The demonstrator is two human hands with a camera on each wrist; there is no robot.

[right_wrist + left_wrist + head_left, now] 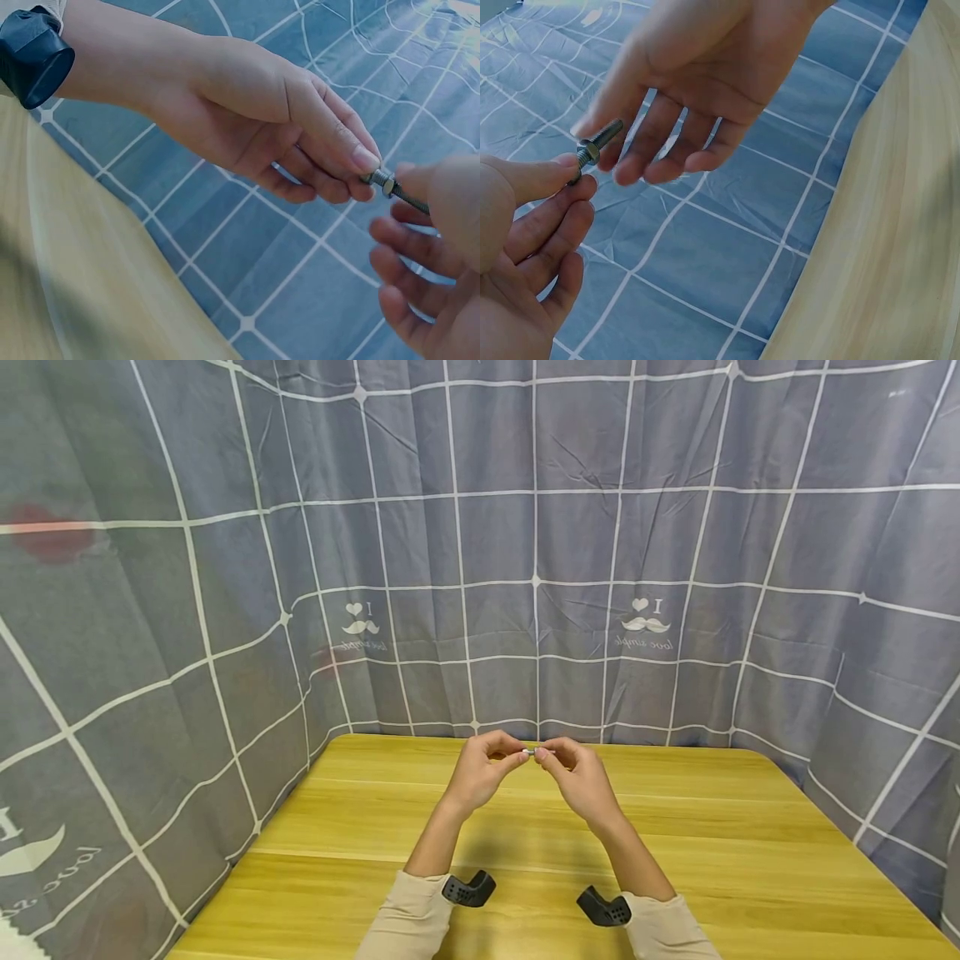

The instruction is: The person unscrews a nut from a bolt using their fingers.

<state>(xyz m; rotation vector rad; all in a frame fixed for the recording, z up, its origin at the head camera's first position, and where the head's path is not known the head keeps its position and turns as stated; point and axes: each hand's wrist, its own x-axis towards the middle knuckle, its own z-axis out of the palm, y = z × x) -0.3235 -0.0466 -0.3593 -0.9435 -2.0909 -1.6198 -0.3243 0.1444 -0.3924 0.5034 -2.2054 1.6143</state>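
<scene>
A small metal bolt [609, 133] with a hex nut [589, 153] on its thread is held up between both hands above the table's far part. My left hand [476, 774] pinches one end of the bolt between thumb and forefinger; its fingertips hide that end. Opposite it, my right hand [583, 781] has its thumb and forefinger curled about the nut, with the thumb blurred. Both wrist views show the nut itself, and the thread sticks out past it towards the right palm. The other right fingers hang loosely bent.
Below the hands lies a yellow wood-grain table [360, 827]. A grey curtain [495, 543] with white grid lines hangs along its far edge and both sides. Black devices [468, 889] are worn at both wrists over beige sleeves [408, 914].
</scene>
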